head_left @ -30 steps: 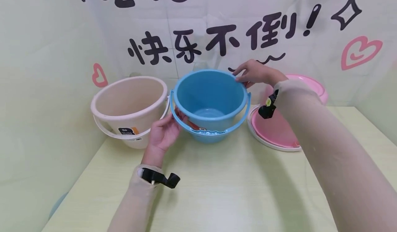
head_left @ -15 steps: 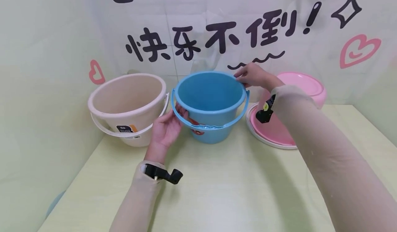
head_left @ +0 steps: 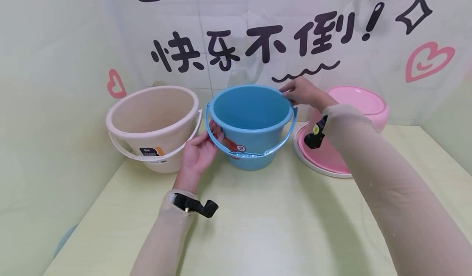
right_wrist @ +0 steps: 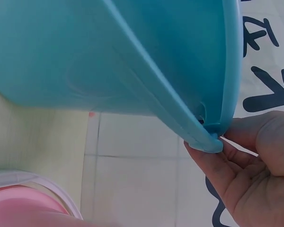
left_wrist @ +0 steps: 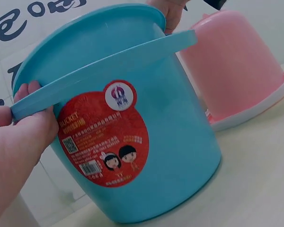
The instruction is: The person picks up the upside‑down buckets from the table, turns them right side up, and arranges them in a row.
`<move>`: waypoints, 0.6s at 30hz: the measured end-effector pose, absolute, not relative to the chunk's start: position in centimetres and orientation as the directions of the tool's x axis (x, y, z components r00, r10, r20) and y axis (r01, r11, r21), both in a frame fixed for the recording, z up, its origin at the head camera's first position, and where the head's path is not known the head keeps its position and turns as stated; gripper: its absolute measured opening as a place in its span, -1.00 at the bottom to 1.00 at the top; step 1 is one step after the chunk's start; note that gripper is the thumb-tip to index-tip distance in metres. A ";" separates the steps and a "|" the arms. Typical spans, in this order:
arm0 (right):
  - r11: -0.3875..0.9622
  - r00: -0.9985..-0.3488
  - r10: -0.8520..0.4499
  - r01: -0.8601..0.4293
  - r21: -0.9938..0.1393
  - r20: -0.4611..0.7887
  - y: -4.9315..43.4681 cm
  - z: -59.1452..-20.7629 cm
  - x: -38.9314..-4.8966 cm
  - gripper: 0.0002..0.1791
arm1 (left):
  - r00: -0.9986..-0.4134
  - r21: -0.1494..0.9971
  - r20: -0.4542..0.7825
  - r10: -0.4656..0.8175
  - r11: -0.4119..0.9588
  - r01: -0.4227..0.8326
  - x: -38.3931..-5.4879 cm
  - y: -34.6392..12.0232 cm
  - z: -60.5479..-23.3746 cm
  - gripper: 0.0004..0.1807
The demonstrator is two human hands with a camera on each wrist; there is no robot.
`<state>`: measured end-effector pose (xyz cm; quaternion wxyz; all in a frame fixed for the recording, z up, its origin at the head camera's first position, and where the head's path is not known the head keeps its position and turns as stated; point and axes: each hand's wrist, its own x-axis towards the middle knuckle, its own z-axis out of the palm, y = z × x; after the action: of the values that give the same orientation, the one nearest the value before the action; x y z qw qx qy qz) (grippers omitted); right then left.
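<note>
A blue bucket (head_left: 254, 144) with a red label stands in the middle of the table, its handle (head_left: 248, 155) hanging across the front. My left hand (head_left: 199, 153), palm upward, holds the bucket's left side under the rim; in the left wrist view its thumb and fingers lie around the handle's end. Over on the other side, my right hand (head_left: 304, 92) pinches the rim where the handle joins, thumb at the rim and fingers beneath the joint in the right wrist view. Some fingertips of both hands are hidden by the bucket.
A cream bucket (head_left: 162, 126) with a white handle stands at the left, close to my left hand. At the right a pink bucket (head_left: 357, 99) sits upside down on a white-edged pink lid (head_left: 324, 157), partly behind my right sleeve. A lettered wall sheet (head_left: 258, 5) hangs behind.
The blue bucket has tipped more upright: its inner bottom no longer shows and more of its label does. My right hand has come down slightly with the rim. Both hands keep their places.
</note>
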<state>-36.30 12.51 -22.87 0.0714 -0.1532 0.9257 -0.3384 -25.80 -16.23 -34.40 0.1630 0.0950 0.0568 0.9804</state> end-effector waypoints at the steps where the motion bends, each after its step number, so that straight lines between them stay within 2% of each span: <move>1: 0.723 -0.943 -0.330 -0.236 -0.650 -0.026 12.5 -22.9 -36.2 -0.60 | -0.932 0.147 0.152 0.329 -0.940 -0.308 -25.8 -16.2 -34.5 -0.57; 9: 0.719 -0.962 -0.273 -0.193 -0.667 -0.016 12.3 -22.8 -35.8 -0.61 | -0.962 0.231 0.062 0.264 -0.942 -0.244 -25.8 -16.2 -35.1 -0.65; 18: 0.712 -0.981 -0.194 -0.144 -0.687 0.004 12.1 -22.9 -35.3 -0.63 | -0.967 0.312 -0.177 0.181 -0.922 -0.229 -25.7 -16.2 -35.1 -0.78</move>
<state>-35.25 12.14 -22.86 0.0343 -0.0913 0.9246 -0.3683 -25.71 -16.19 -35.05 0.1050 -0.0724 0.1674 0.9776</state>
